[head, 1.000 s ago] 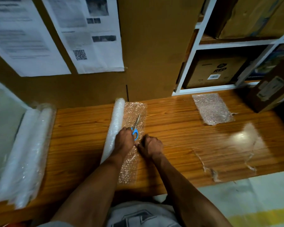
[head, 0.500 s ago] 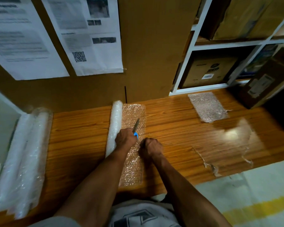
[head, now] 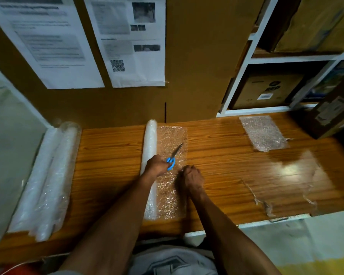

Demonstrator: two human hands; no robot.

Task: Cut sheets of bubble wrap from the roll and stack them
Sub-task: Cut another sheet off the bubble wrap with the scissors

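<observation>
Left hand around blue-handled scissors over clear, bumpy bubble wrap; right hand pinching its edge.

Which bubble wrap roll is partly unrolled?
The middle roll beside the scissors; its sheet lies flat. The left-edge rolls stay wound.

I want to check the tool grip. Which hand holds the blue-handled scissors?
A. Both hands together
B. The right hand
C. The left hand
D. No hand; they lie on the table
C: the left hand grips the scissors over the unrolled bubble wrap, while the right hand pinches the wrap.
</observation>
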